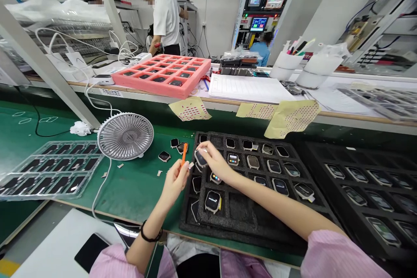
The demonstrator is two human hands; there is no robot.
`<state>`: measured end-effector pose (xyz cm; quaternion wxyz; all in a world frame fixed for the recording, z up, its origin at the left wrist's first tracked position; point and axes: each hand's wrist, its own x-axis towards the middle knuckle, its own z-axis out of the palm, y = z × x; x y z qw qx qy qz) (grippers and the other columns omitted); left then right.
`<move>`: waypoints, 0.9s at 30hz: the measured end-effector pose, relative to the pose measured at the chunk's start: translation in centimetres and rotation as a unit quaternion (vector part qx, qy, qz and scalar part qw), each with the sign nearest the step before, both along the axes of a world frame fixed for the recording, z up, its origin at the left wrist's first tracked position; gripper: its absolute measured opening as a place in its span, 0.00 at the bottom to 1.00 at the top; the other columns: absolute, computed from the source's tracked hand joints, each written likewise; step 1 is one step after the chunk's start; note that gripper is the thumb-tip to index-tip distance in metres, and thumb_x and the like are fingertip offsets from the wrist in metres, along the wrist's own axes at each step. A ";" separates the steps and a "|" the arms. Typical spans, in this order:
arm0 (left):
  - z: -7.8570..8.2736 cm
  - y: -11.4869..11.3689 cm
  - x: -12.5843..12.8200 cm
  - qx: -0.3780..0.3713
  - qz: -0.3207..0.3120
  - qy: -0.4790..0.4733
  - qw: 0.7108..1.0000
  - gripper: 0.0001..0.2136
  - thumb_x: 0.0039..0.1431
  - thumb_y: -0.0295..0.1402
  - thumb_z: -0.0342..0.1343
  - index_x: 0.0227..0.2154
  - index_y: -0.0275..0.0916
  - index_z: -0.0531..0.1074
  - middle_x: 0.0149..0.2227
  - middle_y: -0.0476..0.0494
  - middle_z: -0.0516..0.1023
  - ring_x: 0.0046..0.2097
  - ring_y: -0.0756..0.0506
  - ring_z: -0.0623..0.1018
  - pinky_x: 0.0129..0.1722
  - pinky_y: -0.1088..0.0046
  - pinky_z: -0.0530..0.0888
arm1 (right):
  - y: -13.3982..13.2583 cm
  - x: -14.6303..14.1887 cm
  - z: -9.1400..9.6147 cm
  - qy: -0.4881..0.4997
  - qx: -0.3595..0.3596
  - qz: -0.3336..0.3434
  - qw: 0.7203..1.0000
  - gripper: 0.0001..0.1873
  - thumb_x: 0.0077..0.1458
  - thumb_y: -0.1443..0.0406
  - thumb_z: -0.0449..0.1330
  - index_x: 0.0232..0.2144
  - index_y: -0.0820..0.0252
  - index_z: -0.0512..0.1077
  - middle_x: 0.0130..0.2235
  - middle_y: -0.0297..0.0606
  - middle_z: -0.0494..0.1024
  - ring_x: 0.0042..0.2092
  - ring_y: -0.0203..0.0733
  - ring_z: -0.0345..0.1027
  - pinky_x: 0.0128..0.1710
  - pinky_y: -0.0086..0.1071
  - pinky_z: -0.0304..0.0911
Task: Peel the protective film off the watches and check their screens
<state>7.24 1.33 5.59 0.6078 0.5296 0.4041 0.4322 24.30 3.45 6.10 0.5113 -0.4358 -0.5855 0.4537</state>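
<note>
**Both grips were full at the foam tray (228, 222)!**

The right hand (215, 163) pinched a watch (200, 159) at the tray's far left corner, and there, just beside it, the left hand (176, 180) clasped an orange tool (184, 153), tip up! More watches (213, 201) sat in the compartments; a grey fan (125, 137) stood off to the left.

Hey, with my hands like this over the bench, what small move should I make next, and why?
Probably ease the watch in your right hand a little toward the orange stick pinched in your left hand. The two are side by side but seem apart, and both hands are occupied, so this needs no fresh reach.
</note>
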 end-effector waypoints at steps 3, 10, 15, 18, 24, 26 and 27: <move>-1.0 0.5 -2.6 0.050 0.056 0.106 0.992 0.19 0.55 0.50 0.51 0.23 0.41 0.55 0.18 0.60 0.53 0.18 0.56 0.53 0.17 0.80 0.53 | 3.1 3.7 -0.3 -0.139 0.033 -0.127 0.982 0.09 0.59 0.58 0.50 0.37 0.54 0.64 0.34 0.33 0.71 0.34 0.38 0.66 0.33 0.30 0.59; -3.6 0.6 -5.9 0.124 0.061 0.410 0.901 0.16 0.57 0.46 0.45 0.20 0.41 0.61 0.17 0.54 0.61 0.21 0.49 0.64 0.23 0.75 0.57 | 7.2 7.6 -2.1 -0.384 0.001 -0.171 0.907 0.04 0.54 0.69 0.54 0.32 0.59 0.69 0.33 0.40 0.72 0.41 0.47 0.65 0.43 0.38 0.59; -3.9 0.6 -6.1 0.117 0.064 0.466 0.874 0.13 0.57 0.44 0.44 0.22 0.43 0.62 0.16 0.52 0.64 0.20 0.45 0.69 0.23 0.74 0.60 | 6.0 10.1 -1.9 -0.424 -0.002 -0.207 0.882 0.07 0.56 0.67 0.54 0.38 0.61 0.68 0.45 0.50 0.70 0.51 0.54 0.59 0.51 0.44 0.55; -3.5 0.6 -5.9 0.111 0.071 0.450 0.883 0.14 0.59 0.46 0.43 0.30 0.43 0.66 0.18 0.52 0.68 0.20 0.44 0.69 0.23 0.74 0.61 | 5.6 11.7 -2.1 -0.423 -0.039 -0.210 0.881 0.04 0.54 0.68 0.56 0.35 0.61 0.67 0.39 0.50 0.72 0.48 0.55 0.62 0.49 0.45 0.56; -2.1 0.1 -4.0 0.127 0.046 0.367 0.921 0.18 0.59 0.48 0.44 0.36 0.40 0.70 0.22 0.51 0.71 0.21 0.48 0.66 0.23 0.75 0.60 | 6.3 12.2 -2.7 -0.344 -0.093 -0.186 0.916 0.06 0.46 0.69 0.62 0.27 0.58 0.68 0.32 0.38 0.74 0.39 0.45 0.67 0.43 0.38 0.60; -1.6 -0.1 -3.3 0.126 0.036 0.317 0.939 0.19 0.59 0.49 0.44 0.37 0.40 0.71 0.20 0.53 0.66 0.21 0.49 0.64 0.23 0.75 0.60 | 6.1 12.0 -2.0 -0.296 -0.092 -0.183 0.933 0.05 0.47 0.68 0.61 0.29 0.59 0.68 0.32 0.36 0.74 0.36 0.42 0.68 0.40 0.36 0.61; -1.3 -0.3 -2.9 0.123 0.027 0.286 0.950 0.19 0.59 0.49 0.45 0.38 0.39 0.71 0.19 0.54 0.62 0.21 0.49 0.62 0.22 0.76 0.60 | 5.7 11.7 -1.5 -0.270 -0.086 -0.182 0.942 0.05 0.49 0.67 0.60 0.31 0.59 0.68 0.32 0.35 0.74 0.35 0.40 0.68 0.38 0.35 0.61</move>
